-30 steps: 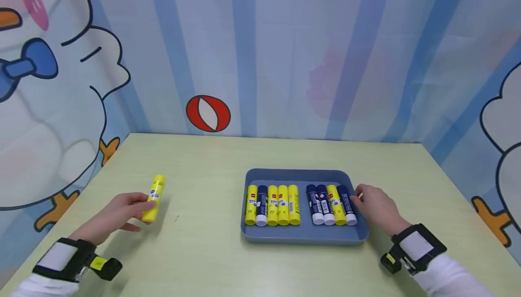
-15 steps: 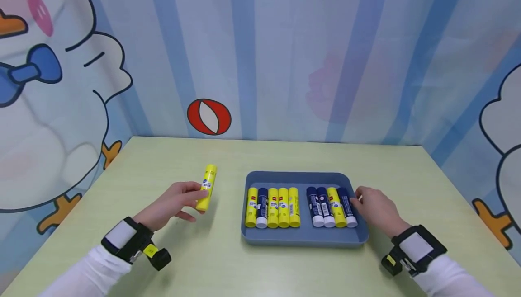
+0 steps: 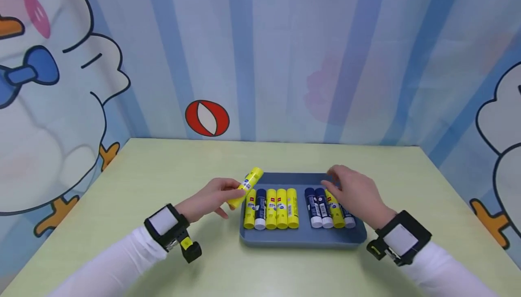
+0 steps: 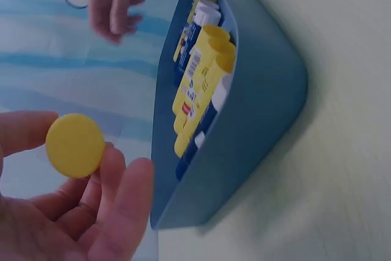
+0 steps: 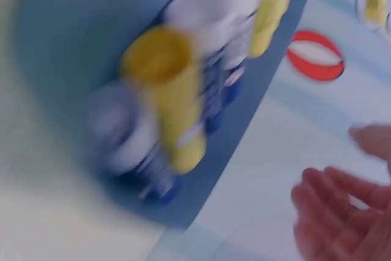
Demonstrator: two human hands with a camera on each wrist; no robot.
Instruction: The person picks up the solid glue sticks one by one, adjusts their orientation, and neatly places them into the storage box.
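Observation:
My left hand (image 3: 213,197) pinches a yellow glue stick (image 3: 249,181) between thumb and fingers, tilted, over the left rim of the blue-grey tray (image 3: 301,239). In the left wrist view, the round yellow end of that glue stick (image 4: 76,145) faces the camera. My right hand (image 3: 358,195) is raised over the tray's right end, fingers loosely bent with nothing between them. It partly covers the rightmost navy glue stick (image 3: 349,219). Beneath its fingertips lie a yellow glue stick (image 3: 335,211) and two navy ones. The right wrist view is blurred, with the right hand (image 5: 348,212) off the tray's far side.
A row of yellow glue sticks (image 3: 281,209) with one navy glue stick (image 3: 260,209) lies in the tray's left half. A gap separates it from the right group. The tray rests on a pale table (image 3: 191,157), with a cartoon-printed backdrop (image 3: 277,62) behind.
My left hand has carried the yellow glue stick rightward to the tray's left rim, tilting it more. My right hand has left the tray's right edge, rising up and left over the tray.

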